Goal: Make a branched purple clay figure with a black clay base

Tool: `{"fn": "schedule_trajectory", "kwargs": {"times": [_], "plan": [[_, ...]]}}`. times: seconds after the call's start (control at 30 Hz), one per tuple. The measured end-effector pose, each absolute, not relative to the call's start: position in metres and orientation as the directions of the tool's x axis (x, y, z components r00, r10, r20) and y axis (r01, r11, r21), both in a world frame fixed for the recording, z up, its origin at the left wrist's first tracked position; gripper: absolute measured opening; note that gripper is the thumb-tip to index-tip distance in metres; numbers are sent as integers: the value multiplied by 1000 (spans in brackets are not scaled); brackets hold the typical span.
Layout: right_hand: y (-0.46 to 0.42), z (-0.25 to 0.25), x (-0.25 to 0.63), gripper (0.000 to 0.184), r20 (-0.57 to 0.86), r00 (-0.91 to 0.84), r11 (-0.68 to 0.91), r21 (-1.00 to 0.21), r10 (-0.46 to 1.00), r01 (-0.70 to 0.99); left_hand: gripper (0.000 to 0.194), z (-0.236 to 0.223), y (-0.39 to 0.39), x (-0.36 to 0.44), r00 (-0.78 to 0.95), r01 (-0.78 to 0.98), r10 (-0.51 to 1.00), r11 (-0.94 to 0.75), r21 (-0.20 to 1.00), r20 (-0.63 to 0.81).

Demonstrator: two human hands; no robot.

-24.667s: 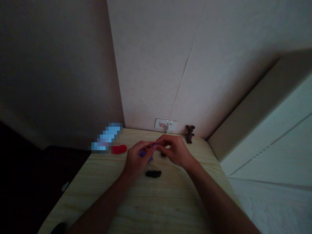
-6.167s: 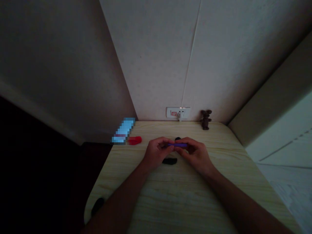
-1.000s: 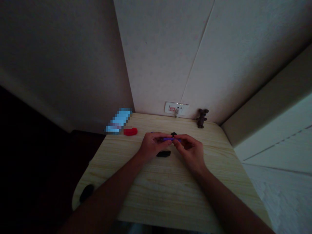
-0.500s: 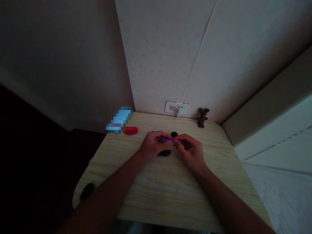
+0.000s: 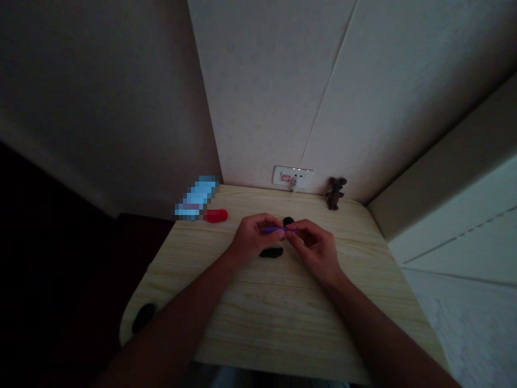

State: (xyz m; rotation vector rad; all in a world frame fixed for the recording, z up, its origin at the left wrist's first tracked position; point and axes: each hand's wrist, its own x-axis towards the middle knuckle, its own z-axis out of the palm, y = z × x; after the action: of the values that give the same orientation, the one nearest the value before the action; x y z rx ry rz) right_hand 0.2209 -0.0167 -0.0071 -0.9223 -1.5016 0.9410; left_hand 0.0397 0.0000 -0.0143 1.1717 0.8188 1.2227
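Observation:
A thin purple stick (image 5: 273,230) lies level between my two hands above the middle of the table; fingers cover much of it, so its exact kind does not show. My left hand (image 5: 258,234) pinches its left part between thumb and fingers. Closed round the right part is my right hand (image 5: 313,245), its fingertips almost touching those of the left. Just below the hands lies a flattened black lump (image 5: 271,252) on the table. A rounder black lump (image 5: 288,221) sits behind the fingertips, partly hidden.
A red lump (image 5: 217,215) lies beside a pixelated bright screen (image 5: 197,196) at the table's (image 5: 266,323) back left. At the back right stands a brown bear-like figure (image 5: 335,193). A wall socket (image 5: 293,177) holds a plug. Near my left forearm lies a black object (image 5: 143,318).
The purple stick shows slightly more in my left hand and has shifted a little between the fingertips. Both hands stay in nearly the same place; the view has tilted very slightly.

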Motion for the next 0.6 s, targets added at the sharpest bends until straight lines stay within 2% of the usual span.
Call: {"fn": "schedule_trajectory", "kwargs": {"times": [0.13, 0.33, 0.5, 0.6], "plan": [[-17, -6, 221, 14, 394, -129, 399, -917, 910, 12, 25, -13, -2, 39, 203, -222, 974, -57, 973, 103], [-16, -12, 222, 18, 338, -134, 334, -941, 932, -46, 22, -10, -2, 40, 204, -228, 974, -54, 972, 102], [-14, -13, 223, 14, 385, -120, 383, -923, 915, -42, 33, -7, -2, 41, 234, -328, 971, 28, 944, 53], [-13, -11, 223, 14, 394, -122, 389, -919, 911, -62, 38, -7, -2, 41, 243, -316, 970, 55, 947, 25]]}}
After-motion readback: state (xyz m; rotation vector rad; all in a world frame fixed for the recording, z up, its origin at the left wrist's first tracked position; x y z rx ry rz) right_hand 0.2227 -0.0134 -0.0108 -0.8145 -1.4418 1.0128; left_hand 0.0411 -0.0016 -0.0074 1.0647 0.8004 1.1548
